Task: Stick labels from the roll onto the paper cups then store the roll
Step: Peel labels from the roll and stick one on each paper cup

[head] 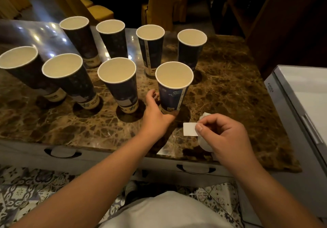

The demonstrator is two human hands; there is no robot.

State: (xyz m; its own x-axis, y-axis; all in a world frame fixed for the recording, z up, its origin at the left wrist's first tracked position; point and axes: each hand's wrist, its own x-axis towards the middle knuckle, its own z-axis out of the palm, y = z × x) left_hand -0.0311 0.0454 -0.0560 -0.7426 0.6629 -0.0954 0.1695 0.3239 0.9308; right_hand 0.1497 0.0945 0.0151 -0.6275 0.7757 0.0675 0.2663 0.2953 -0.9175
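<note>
Now eight paper cups (113,38) stand on the desk (230,89); left hand (155,111) grips the nearest cup (172,89), right hand (223,132) pinches one label (189,129).

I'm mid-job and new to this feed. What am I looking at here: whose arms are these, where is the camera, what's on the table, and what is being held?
There is no machine: these are a person's own bare arms, filmed by one wide-angle camera worn on the head, looking forward and down. On the brown marble table stand eight open dark paper cups in two rows. The left hand grips the nearest cup low on its side. The right hand pinches a blank white label, with the label roll partly hidden behind its fingers. A white box sits at the right edge.
</note>
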